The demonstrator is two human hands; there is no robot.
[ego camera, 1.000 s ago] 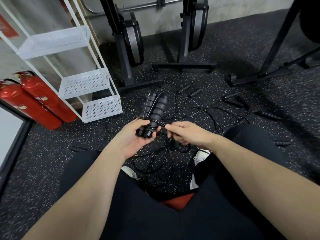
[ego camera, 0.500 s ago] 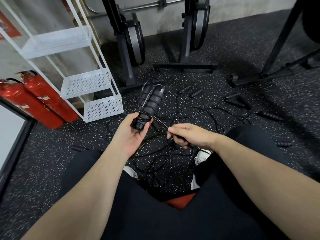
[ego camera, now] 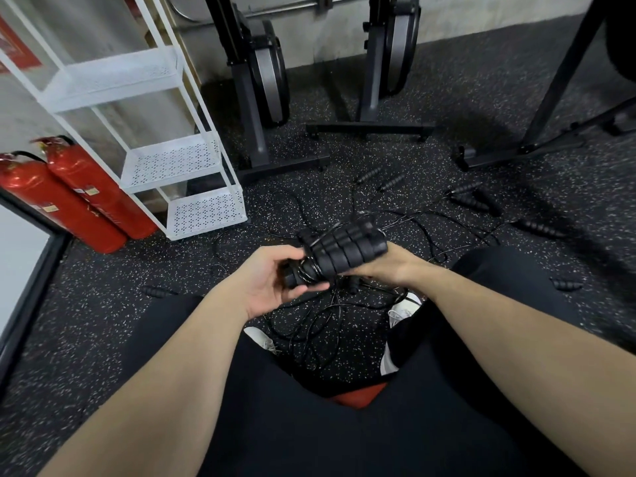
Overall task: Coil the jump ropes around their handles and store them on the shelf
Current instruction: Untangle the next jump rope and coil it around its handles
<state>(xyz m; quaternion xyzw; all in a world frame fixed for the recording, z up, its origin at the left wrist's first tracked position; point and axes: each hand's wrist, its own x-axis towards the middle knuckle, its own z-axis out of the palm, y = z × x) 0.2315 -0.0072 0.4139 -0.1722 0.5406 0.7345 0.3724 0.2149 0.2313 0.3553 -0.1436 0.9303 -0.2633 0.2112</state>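
hands (ego camera: 330, 270) gripping handles (ego camera: 340, 251), floor ropes (ego camera: 344, 315)

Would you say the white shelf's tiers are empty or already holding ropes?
Empty: all three visible tiers of the white shelf show bare perforated trays.

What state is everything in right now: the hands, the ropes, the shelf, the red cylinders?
Left hand: grips the handle bundle's lower end.
Right hand: behind the bundle, grip hidden.
Handle bundle: held off the floor, tilted, cord partly wound round it.
Loose ropes: tangled on the floor.
Spare handles: scattered on the floor.
White shelf: upright, visible tiers bare.
Fire extinguishers: leaning, side by side.
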